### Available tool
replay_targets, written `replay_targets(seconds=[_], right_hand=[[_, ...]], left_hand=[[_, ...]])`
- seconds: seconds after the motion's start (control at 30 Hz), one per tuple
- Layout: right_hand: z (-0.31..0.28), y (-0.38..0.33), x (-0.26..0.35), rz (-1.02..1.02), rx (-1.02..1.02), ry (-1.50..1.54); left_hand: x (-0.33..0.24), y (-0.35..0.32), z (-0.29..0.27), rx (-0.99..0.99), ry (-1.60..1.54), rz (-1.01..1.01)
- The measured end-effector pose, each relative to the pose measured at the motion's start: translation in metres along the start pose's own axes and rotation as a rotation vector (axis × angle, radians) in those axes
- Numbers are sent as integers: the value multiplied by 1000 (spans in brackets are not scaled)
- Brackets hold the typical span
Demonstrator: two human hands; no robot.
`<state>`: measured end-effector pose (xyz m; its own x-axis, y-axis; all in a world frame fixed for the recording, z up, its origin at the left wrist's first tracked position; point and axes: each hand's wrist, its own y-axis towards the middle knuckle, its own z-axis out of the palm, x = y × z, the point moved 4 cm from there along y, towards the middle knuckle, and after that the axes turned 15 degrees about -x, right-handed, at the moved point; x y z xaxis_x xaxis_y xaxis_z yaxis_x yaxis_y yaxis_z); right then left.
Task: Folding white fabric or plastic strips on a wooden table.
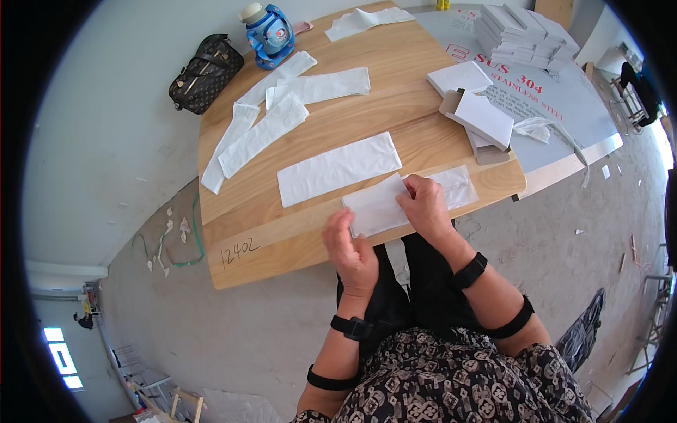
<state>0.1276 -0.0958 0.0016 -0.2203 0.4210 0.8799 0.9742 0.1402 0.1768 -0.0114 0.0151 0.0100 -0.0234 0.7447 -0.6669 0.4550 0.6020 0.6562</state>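
A thin white folded sheet [377, 207], of paper or film, lies at the table's near edge in front of me. My right hand [427, 206] pinches its right part between thumb and fingers. Beyond that hand a more see-through white piece [458, 185] stretches to the right; whether it joins the sheet I cannot tell. At the sheet's left end is my left hand [350, 252], its thumb and fingers apart, curved beside the edge and gripping nothing visible. Just behind lies another flat white strip [340, 169].
Several white strips [263, 134] overlap at the table's left. A handbag [206, 73] and blue bottle [271, 37] stand at the far left edge. White boxes [486, 118] sit at right, with a box stack [525, 34] on a film-covered metal sheet [578, 106].
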Motion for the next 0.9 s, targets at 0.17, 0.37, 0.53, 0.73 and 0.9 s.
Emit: replay_targets(seconds=[0.17,0.37,0.53,0.73,0.9], right_hand=[[2,-2,-5,22,-3,-108],[5,-5,-6,0,-10,-130],[3,-1,-12,-26,48,-118],[-17,-17,20,-467,7,-291],[-1,-41,8,-718,307,-437]], left_hand=[[12,7,3,201,279,68],[19,2,15,540,444,96],[22,-3,19,635,468,110],[21,-3,17,660,519,157],[15,0,17,675,515,139]])
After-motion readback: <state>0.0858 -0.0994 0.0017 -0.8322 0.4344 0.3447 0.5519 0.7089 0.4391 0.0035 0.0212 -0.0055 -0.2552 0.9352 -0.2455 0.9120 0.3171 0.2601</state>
